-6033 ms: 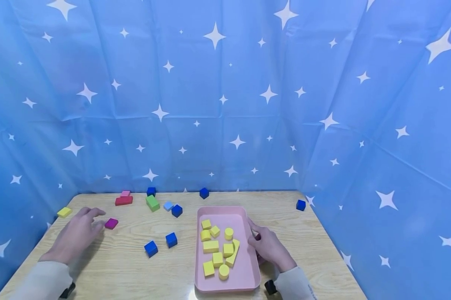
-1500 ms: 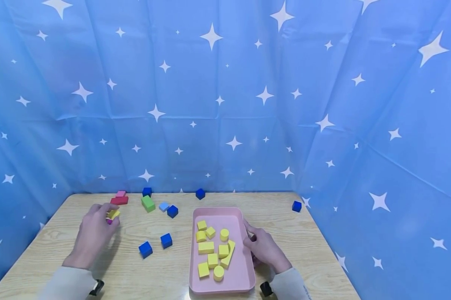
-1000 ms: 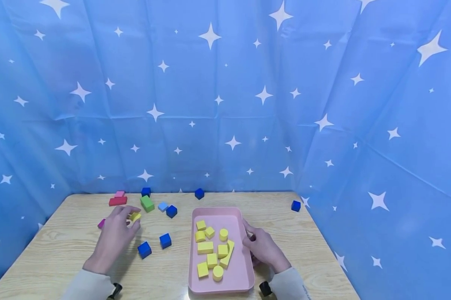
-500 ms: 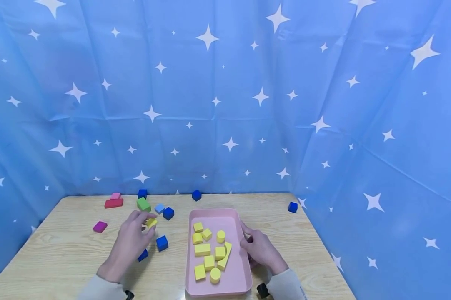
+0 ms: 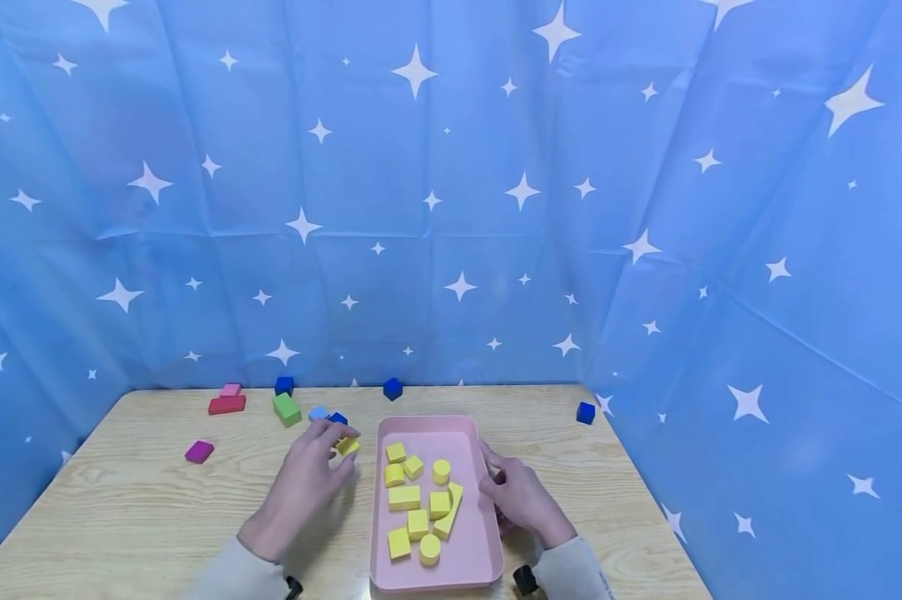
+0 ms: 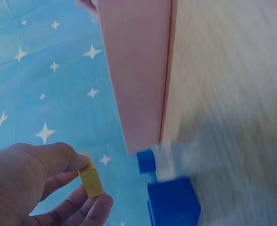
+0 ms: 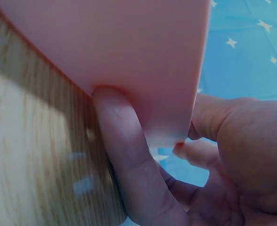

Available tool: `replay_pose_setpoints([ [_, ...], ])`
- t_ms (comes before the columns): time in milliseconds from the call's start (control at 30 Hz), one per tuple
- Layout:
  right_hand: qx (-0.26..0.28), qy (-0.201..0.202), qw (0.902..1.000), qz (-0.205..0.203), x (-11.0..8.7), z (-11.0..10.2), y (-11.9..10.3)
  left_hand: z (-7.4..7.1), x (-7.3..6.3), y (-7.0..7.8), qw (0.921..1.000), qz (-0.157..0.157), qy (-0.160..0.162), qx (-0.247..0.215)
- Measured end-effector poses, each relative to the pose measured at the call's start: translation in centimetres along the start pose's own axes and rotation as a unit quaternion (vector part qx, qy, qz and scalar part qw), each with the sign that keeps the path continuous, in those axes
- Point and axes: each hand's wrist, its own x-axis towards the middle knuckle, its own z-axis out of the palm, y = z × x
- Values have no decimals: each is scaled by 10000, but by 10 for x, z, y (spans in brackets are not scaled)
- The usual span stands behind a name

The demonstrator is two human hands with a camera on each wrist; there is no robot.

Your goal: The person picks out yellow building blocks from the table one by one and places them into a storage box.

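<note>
My left hand (image 5: 301,483) pinches a small flat yellow block (image 5: 348,447) between thumb and fingers, just left of the pink tray (image 5: 484,533). In the left wrist view the yellow block (image 6: 91,182) shows at the fingertips, apart from the tray's side wall (image 6: 137,70). Several yellow blocks lie inside the tray, among them a long yellow block (image 5: 403,498) and a yellow cylinder (image 5: 429,550). At the tray's right side my right hand (image 5: 526,498) grips the wall; the right wrist view shows a finger (image 7: 124,136) pressed along its outer face.
Behind the left hand lie a light blue block (image 5: 319,413), a green block (image 5: 287,410) and a dark blue cube (image 5: 283,386). Other dark blue cubes sit at the back (image 5: 393,389) and right. Red (image 5: 227,405), pink (image 5: 229,390) and magenta (image 5: 199,452) blocks lie at left.
My left hand has picked up the yellow block from the table's left edge and carried it rightward, up beside the tray. My right hand has kept its grip on the tray.
</note>
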Motion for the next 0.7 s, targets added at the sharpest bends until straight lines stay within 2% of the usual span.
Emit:
replay_pose_setpoints([
  [300,-64,-8,9998,182,2,0,0,14,-10,25,9993,136,-327,-95],
  [500,-29,-4,10000,88,0,-1,-1,20,-20,37,9971,568,-499,-127],
  [700,-12,-7,10000,27,-2,0,-2,26,-28,49,9929,820,-819,-253],
])
